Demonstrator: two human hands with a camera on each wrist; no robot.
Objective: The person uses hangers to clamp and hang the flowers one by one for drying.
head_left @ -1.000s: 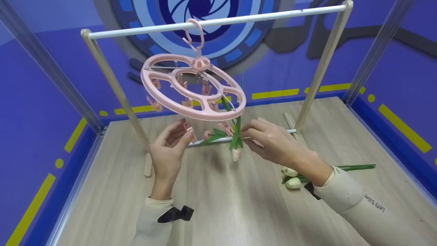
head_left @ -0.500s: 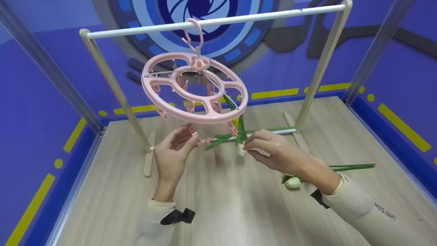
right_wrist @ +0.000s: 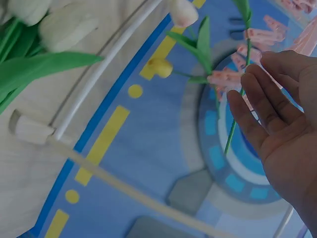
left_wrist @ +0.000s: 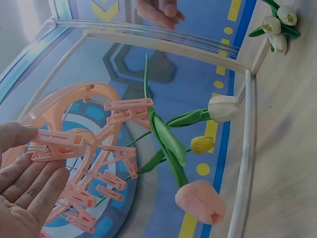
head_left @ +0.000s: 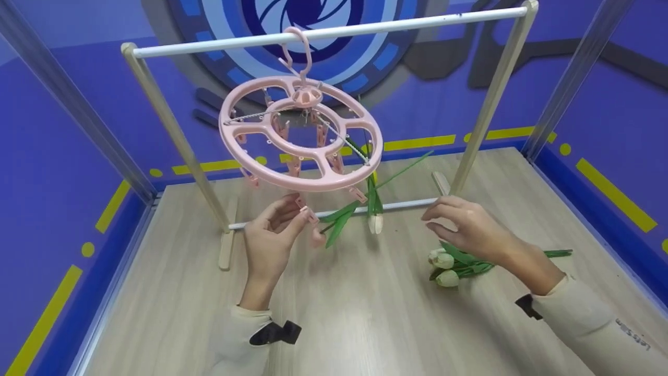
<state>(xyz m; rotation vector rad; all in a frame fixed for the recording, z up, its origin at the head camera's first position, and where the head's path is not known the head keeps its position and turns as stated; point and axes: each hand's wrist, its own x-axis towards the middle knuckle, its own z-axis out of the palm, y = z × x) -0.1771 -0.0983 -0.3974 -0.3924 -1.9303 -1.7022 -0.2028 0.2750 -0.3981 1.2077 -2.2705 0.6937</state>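
Observation:
My left hand (head_left: pixel 269 237) pinches a pink clothespin (left_wrist: pixel 62 144) below the rim of a round pink clip hanger (head_left: pixel 308 184). Open, my right hand (head_left: pixel 477 227) stands apart to the right, its fingers relaxed and holding nothing. Beneath the hanger's right side a white tulip (head_left: pixel 375 223) hangs head down. A pink tulip (left_wrist: pixel 200 201) dangles from another clothespin (left_wrist: pixel 130 109), its head lower than its stem. Behind them, a yellow tulip (left_wrist: pixel 202 145) shows in the left wrist view.
The hanger hooks over the white bar (head_left: pixel 396 28) of a wooden stand (head_left: pixel 490 99). A lower white rod (head_left: pixel 407 204) crosses near the table. Several white tulips (head_left: pixel 443 266) lie on the wooden table (head_left: pixel 355 324) at right. Blue patterned walls (head_left: pixel 605 120) enclose it.
My right hand has let go of the white tulip and drawn back right. The hanger has turned slightly, its clothespins shifting rightward. My left hand has moved a little right, still pinching the clothespin.

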